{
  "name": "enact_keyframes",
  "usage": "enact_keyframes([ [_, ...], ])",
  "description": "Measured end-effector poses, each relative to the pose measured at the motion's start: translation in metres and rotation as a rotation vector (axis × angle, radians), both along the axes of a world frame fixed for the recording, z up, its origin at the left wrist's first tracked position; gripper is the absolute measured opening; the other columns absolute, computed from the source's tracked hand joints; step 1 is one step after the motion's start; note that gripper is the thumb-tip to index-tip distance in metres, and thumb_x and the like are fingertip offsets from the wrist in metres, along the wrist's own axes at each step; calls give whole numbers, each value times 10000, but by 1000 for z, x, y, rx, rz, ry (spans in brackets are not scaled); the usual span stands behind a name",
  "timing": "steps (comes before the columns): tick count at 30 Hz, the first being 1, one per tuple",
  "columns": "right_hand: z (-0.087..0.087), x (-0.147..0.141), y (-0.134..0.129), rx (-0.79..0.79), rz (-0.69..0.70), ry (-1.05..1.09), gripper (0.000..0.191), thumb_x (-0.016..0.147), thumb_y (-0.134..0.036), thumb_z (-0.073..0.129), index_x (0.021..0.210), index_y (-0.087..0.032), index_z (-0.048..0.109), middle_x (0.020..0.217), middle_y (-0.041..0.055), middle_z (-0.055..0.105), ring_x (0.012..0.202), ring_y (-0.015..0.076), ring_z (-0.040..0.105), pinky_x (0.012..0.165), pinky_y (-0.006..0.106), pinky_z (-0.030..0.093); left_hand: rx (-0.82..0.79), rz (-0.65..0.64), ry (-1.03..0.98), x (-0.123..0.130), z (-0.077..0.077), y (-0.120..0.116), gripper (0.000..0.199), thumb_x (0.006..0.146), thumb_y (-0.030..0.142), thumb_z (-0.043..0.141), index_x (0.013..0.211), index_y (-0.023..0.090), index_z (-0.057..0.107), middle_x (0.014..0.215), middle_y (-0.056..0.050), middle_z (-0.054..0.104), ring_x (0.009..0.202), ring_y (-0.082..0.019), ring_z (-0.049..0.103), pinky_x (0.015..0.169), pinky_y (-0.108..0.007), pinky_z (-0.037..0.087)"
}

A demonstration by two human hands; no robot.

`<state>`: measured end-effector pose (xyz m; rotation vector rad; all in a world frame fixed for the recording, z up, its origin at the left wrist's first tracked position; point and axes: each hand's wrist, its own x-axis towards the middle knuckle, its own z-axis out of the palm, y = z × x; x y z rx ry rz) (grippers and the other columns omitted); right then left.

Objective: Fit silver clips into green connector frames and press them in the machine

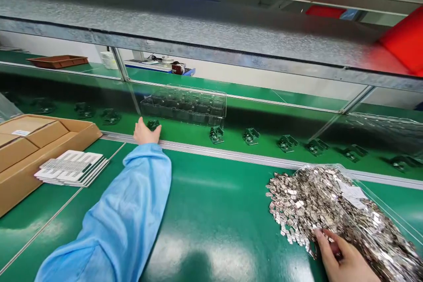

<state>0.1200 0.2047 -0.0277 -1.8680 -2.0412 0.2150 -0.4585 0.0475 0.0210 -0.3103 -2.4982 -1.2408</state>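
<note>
My left hand point(146, 134), in a blue sleeve, reaches to the green strip behind the metal rail. Its thumb and fingers are spread around a small green circuit board assembly point(153, 124); I cannot tell whether they touch it. At the lower right my right hand point(345, 257) is at the front edge of a heap of small silvery metal pieces point(317, 198). Thumb and index finger are pinched together there on what looks like one such piece, partly hidden by the fingers.
More circuit board assemblies point(251, 136) stand spaced along the strip. Behind them is a clear plastic compartment tray point(185, 105). On the left lie stacked white flat panels point(71, 167) beside a cardboard box point(49, 141). A metal shelf point(198, 31) crosses overhead, with a red bin point(405, 42) on it.
</note>
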Motion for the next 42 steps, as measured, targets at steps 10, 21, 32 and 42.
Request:
enact_keyframes([
  [10, 10, -21, -26, 254, 89, 116, 382, 845, -443, 431, 846, -182, 709, 911, 125, 678, 728, 262, 609, 619, 350, 418, -54, -241, -31, 87, -7, -23, 548, 782, 442, 647, 1267, 196, 581, 1206, -76, 678, 1126, -282, 624, 1030, -398, 439],
  [21, -1, -9, -29, 317, 118, 501, 322, 832, -467, 542, 724, -190, 667, 779, 60, 603, 589, 166, 523, 607, 312, 438, -477, -635, -92, 212, -7, -92, 821, 762, 621, 535, 1445, 217, 327, 1406, -114, 515, 1228, -367, 534, 1012, -519, 440],
  [32, 6, -7, -40, 192, 295, 904, 389, 776, -522, 579, 580, -199, 489, 759, 74, 647, 464, 118, 530, 419, 255, 441, -560, -1148, -71, 153, -20, -80, 959, 750, 568, 623, 1496, 219, 132, 1479, -138, 419, 1299, -330, 470, 1035, -446, 407],
  [42, 2, -1, -53, 138, 492, 710, 277, 776, -445, 605, 902, -208, 670, 750, 55, 662, 626, 198, 614, 595, 334, 523, 21, -1095, -165, 204, -29, -84, 674, 637, 445, 761, 1191, 189, 478, 1273, -116, 495, 1044, -280, 657, 905, -449, 555],
])
